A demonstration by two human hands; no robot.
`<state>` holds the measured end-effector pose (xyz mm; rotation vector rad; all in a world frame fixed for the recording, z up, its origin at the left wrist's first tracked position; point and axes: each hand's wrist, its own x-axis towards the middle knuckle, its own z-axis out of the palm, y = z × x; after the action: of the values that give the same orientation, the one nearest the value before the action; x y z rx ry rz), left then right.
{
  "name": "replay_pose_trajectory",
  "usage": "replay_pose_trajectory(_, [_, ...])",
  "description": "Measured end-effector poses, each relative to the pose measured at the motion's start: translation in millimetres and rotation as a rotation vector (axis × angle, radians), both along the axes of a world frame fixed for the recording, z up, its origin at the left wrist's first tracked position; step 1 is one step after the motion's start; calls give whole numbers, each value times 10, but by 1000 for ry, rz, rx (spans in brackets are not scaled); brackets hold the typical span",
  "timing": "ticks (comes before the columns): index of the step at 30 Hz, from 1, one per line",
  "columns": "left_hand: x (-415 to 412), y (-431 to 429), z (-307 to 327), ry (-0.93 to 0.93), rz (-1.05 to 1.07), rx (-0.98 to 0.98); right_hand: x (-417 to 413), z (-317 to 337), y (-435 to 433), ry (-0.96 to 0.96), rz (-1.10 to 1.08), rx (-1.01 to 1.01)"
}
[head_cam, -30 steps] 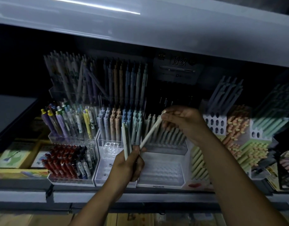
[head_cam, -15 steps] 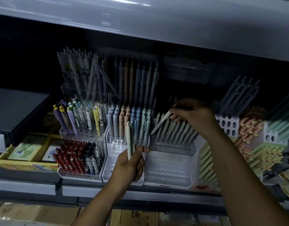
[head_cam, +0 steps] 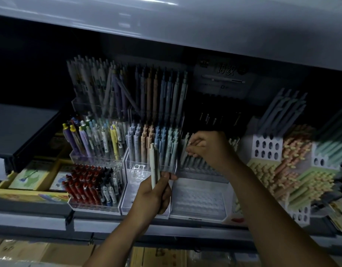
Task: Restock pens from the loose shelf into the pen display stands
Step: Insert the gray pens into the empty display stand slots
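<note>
Left hand [head_cam: 153, 195] grips pale pens [head_cam: 153, 166] upright, near the middle clear stand [head_cam: 131, 189]. Right hand [head_cam: 206, 149] pinches a pen [head_cam: 184, 155] at the right stand's [head_cam: 199, 199] far row.

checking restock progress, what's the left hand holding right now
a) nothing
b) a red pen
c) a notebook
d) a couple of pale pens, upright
d, the left hand grips a small bunch of pale pens pointing up in front of the clear stands, while the right hand is at the row of pens in the white stand.
</note>
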<state>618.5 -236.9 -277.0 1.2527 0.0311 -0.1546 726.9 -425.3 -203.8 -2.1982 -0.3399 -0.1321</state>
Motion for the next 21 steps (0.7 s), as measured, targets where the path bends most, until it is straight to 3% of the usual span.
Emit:
replay_pose_trajectory(10, [-21, 2, 28, 3, -1, 19, -18, -64, 58, -66, -15, -140])
replay_pose_trajectory(17, [-77, -20, 88, -17, -64, 69, -84, -70, 17, -65, 7, -140])
replay_pose_trajectory(21, [-97, -53, 126, -33, -86, 27, -185, 60, -5, -85, -19, -31])
